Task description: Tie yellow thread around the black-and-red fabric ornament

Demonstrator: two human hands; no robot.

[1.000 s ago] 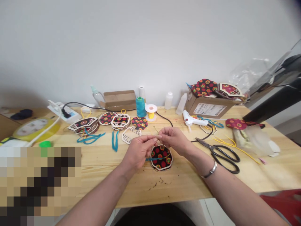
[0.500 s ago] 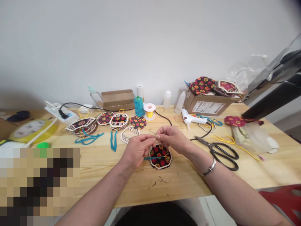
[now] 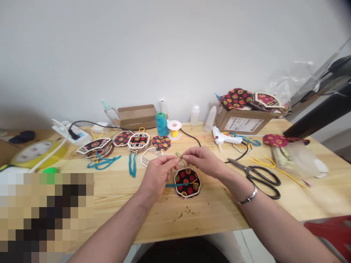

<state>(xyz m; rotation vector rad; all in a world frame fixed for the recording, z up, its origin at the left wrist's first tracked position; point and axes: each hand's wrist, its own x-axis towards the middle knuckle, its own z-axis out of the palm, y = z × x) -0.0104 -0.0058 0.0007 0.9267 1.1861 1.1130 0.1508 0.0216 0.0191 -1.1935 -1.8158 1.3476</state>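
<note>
Fingertips of my left hand (image 3: pixel 161 171) and my right hand (image 3: pixel 203 160) pinch a thin yellowish cord (image 3: pixel 178 156) between them, and a small loop of it stands above the fingers. Just below, a black patterned fabric piece (image 3: pixel 186 182) with a pale scalloped rim lies on the table. A teal cord (image 3: pixel 175 185) runs across its face toward my left hand and ends in a yellow tip on the fabric. My right wrist wears a metal band.
Black-handled scissors (image 3: pixel 257 175) lie right of my right hand, near a white glue gun (image 3: pixel 225 138). Behind stand a teal thread cone (image 3: pixel 162 125), a yellow spool (image 3: pixel 174 132) and a cardboard box (image 3: pixel 241 122). Finished-looking ornaments (image 3: pixel 139 141) lie back left.
Both hands have shifted slightly, still pinching the cord. A small loop now shows above the fingertips, and more of the patterned piece is uncovered.
</note>
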